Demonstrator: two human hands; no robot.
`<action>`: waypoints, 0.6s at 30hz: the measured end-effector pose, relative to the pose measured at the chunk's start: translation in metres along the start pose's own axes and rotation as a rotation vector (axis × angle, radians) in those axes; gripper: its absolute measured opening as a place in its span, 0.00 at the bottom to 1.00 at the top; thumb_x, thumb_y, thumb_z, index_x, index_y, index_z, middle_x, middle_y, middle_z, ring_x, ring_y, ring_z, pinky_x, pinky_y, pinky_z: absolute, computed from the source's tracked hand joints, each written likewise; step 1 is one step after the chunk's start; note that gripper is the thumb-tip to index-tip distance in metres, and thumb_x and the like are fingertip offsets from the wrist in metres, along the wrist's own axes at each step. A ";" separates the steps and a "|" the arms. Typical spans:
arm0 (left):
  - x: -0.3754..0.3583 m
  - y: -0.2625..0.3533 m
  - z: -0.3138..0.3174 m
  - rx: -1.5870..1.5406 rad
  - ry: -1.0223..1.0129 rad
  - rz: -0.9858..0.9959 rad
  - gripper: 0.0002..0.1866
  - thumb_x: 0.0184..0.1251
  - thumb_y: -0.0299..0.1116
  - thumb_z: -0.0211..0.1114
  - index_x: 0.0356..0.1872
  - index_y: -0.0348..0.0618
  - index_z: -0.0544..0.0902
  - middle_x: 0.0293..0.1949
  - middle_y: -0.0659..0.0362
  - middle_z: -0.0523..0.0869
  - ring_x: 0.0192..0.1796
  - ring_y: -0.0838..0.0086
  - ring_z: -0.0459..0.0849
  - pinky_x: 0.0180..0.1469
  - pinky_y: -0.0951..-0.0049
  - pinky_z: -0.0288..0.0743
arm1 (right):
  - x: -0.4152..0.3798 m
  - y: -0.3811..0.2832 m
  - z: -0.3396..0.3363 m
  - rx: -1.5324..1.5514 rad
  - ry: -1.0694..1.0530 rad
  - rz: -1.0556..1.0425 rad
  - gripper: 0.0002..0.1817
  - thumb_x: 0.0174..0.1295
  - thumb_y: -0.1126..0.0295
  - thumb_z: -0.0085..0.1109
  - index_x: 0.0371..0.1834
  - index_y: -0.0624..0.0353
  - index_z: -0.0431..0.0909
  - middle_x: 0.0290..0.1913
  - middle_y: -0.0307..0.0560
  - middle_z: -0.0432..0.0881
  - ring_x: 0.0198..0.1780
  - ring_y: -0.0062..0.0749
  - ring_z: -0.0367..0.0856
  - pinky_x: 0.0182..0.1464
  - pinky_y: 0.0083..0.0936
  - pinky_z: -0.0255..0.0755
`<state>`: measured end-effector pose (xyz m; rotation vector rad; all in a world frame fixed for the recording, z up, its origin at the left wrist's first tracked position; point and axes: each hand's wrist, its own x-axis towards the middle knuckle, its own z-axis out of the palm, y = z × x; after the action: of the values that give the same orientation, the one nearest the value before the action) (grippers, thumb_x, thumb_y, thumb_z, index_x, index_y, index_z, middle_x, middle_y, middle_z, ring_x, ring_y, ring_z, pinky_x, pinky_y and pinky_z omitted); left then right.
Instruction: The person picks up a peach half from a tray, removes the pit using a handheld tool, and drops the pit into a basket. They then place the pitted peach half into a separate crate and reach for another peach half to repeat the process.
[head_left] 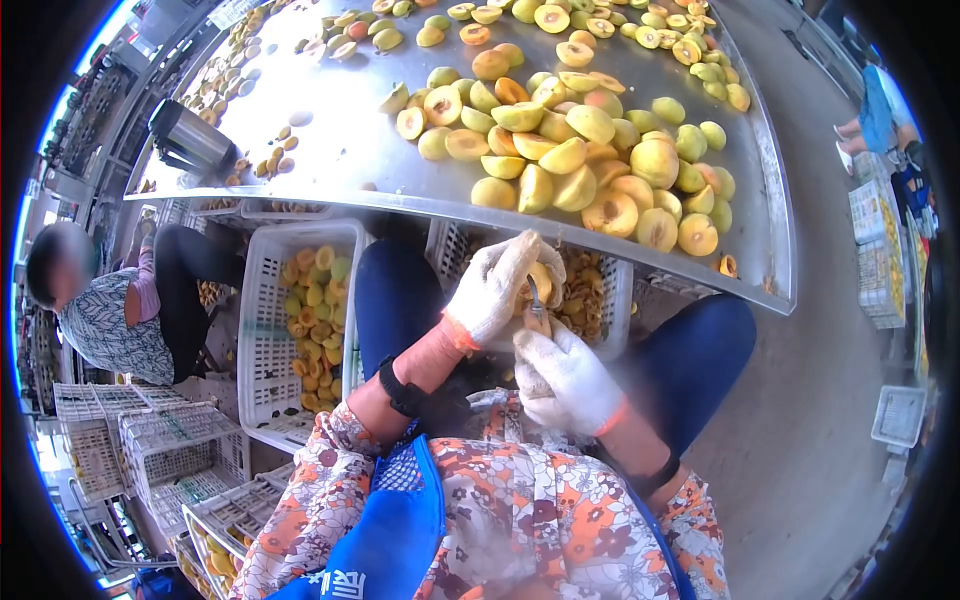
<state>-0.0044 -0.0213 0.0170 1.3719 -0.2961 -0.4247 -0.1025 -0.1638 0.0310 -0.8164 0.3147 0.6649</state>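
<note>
My left hand [492, 288], in a white glove, is closed around a yellow peach half [541, 283] just below the table's front edge. In my gloved right hand [572, 382] is a small pitting knife [536, 298] with a curved metal tip and a light handle, its tip right at the fruit. Under both hands a white crate [617, 312] between my knees contains many cut fruit pieces [580, 298]. A large pile of peach halves [560, 155] lies on the metal table [390, 170] in front of me.
To my left stands a white crate [257, 350] filled with peach halves [318, 320]. A metal jug [195, 140] is on the table's left corner. A person [115, 310] sits at far left, near stacked crates [180, 445]. More crates [878, 270] line the right side.
</note>
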 end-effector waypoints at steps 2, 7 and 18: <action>0.003 0.001 0.003 0.129 0.048 -0.088 0.24 0.85 0.48 0.52 0.39 0.37 0.86 0.31 0.61 0.86 0.36 0.80 0.81 0.41 0.75 0.76 | -0.003 -0.003 -0.001 0.045 -0.019 0.037 0.08 0.80 0.60 0.52 0.48 0.50 0.69 0.21 0.32 0.67 0.11 0.16 0.59 0.12 0.18 0.53; -0.001 0.003 0.024 0.176 0.208 0.018 0.23 0.84 0.47 0.53 0.36 0.38 0.85 0.26 0.62 0.84 0.27 0.83 0.79 0.31 0.77 0.74 | -0.009 -0.015 -0.003 0.109 -0.070 0.215 0.10 0.80 0.58 0.51 0.41 0.48 0.69 0.19 0.33 0.64 0.10 0.19 0.55 0.13 0.21 0.50; 0.004 0.006 -0.004 -0.080 0.213 0.286 0.19 0.82 0.46 0.55 0.38 0.39 0.81 0.37 0.56 0.87 0.36 0.72 0.84 0.43 0.74 0.79 | -0.013 -0.039 0.002 0.248 -0.446 0.360 0.12 0.82 0.55 0.49 0.43 0.48 0.74 0.19 0.29 0.61 0.11 0.13 0.52 0.13 0.16 0.48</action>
<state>0.0019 -0.0188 0.0218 1.2616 -0.2905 -0.0514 -0.0866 -0.1873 0.0603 -0.3582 0.1321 1.0983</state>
